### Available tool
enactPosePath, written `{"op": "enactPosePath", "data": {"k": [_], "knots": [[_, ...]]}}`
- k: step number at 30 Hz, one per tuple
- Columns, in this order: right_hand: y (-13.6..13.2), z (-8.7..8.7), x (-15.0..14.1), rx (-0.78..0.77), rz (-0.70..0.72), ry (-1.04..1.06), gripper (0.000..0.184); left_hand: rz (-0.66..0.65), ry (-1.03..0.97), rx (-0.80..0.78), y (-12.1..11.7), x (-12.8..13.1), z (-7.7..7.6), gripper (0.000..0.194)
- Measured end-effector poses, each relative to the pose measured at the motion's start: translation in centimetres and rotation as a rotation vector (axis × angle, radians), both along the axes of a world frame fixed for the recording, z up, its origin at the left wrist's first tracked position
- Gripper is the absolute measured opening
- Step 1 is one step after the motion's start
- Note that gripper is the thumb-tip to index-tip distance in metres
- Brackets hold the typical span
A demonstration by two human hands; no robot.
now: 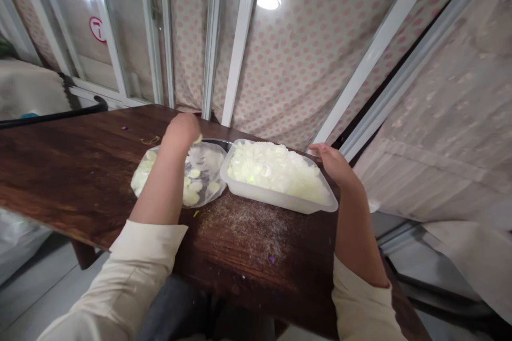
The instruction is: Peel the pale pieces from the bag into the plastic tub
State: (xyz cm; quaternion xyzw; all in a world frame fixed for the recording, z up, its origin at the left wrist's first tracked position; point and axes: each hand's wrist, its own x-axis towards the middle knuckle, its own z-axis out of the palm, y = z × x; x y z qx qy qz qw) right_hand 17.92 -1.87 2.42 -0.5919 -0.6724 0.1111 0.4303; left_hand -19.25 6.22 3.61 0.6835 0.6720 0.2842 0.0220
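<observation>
My left hand (182, 130) reaches over a clear plastic bag (202, 170) that holds pale cut pieces. Its fingers curl round a pale piece at the far side of the bag. My right hand (334, 162) rests against the far right corner of a clear plastic tray (280, 200) heaped with chopped pale pieces (276, 168). The right fingers are partly bent and touch the tray's rim. Bag and tray lie side by side on a dark wooden table (80, 170).
White crumbs (248, 229) are scattered on the table in front of the tray. A curtain with pink dots (304, 64) and white window frames stand right behind the table. A black curved bar (60, 113) lies at the far left.
</observation>
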Motion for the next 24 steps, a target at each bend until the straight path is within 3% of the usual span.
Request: {"op": "enactPosePath", "data": {"k": [3, 6, 10, 16, 20, 24], "knots": [[-1.3, 0.7, -4.9, 0.033, 0.223, 0.084, 0.053, -0.437, -0.245, 0.158, -3.5, 5.6, 1.5, 0.014], [-2.7, 0.8, -8.8, 0.105, 0.225, -0.048, 0.045, -0.769, -0.526, 0.135, -6.7, 10.9, 1.7, 0.013], [-3.5, 0.9, -10.1, 0.291, 0.126, -0.121, 0.036, -0.854, -0.757, 0.142, -8.4, 13.9, 0.9, 0.018], [-3.4, 1.3, -9.4, 0.480, 0.141, -0.215, 0.036, -0.959, -0.763, 0.060, -8.1, 13.4, 0.3, 0.020], [-3.4, 1.1, -9.5, 0.480, 0.179, -0.155, 0.038, -1.036, -0.746, 0.071, -8.2, 13.3, 0.4, 0.019], [-3.2, 0.9, -9.2, 0.462, 0.204, -0.075, 0.041, -1.146, -0.866, 0.022, -8.2, 13.5, 0.4, 0.018]]}}
